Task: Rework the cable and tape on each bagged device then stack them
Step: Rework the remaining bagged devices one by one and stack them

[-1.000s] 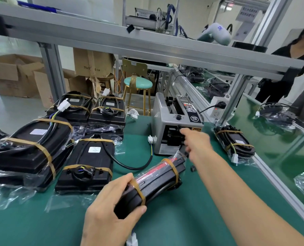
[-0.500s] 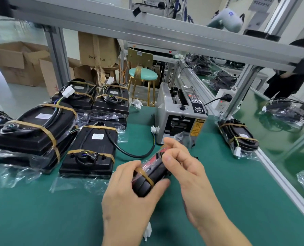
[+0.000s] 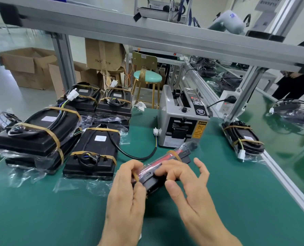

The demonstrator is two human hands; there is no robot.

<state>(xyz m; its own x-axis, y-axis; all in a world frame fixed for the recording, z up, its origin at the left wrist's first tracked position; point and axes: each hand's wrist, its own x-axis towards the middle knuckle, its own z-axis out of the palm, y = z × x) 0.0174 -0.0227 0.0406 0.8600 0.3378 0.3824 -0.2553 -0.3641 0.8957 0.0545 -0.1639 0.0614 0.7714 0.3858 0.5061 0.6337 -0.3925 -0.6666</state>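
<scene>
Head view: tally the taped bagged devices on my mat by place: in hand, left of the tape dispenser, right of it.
In hand: 1, the held device, gripped by left hand and right hand.
Left of the tape dispenser: 4 top devices; any underneath or cut off at the frame edge uncounted.
Right: 1 right device.
Total: 6.

left hand [image 3: 128,189] fingers curled in a grip, right hand [image 3: 186,181] alongside, thumb and forefinger pinching, other fingers spread

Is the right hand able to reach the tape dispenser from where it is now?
Probably yes. The right hand is at the bagged device, and only bare green mat lies between it and the tape dispenser. But its fingers are busy on the device.
</scene>
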